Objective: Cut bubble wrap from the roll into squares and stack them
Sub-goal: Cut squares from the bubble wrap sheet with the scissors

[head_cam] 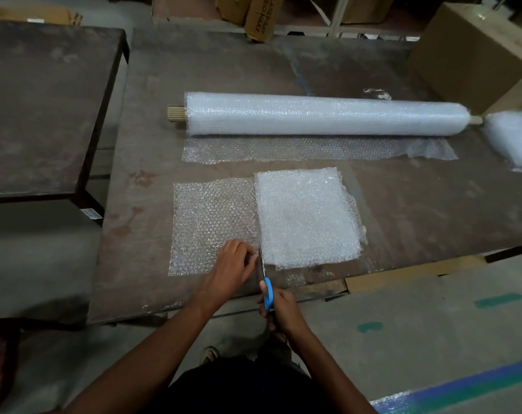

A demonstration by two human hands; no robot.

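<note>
At the lower centre of the frame, the right hand (279, 309) holds blue-handled scissors (265, 282), its grip closed around the handles, with the blades pointing away from the person and entering the near edge of a single sheet of bubble wrap (212, 225) that lies flat on the surface (418, 204). The left hand (234, 262) presses fingertips down on that sheet just left of the blades; it grips nothing, and seems to pin the thin film so it stays taut and does not slide as the cut runs. Just right of the cut line sits a whiter, thicker stack of squares (306, 216), its left edge overlapping the sheet, likely serving as a guide for size. Across the upper middle lies the roll (325, 116) on its cardboard core, with a short loose flap (313, 149) trailing toward the person, kept well apart from the cutting so it stays out of the way. The cut appears only just begun.
</note>
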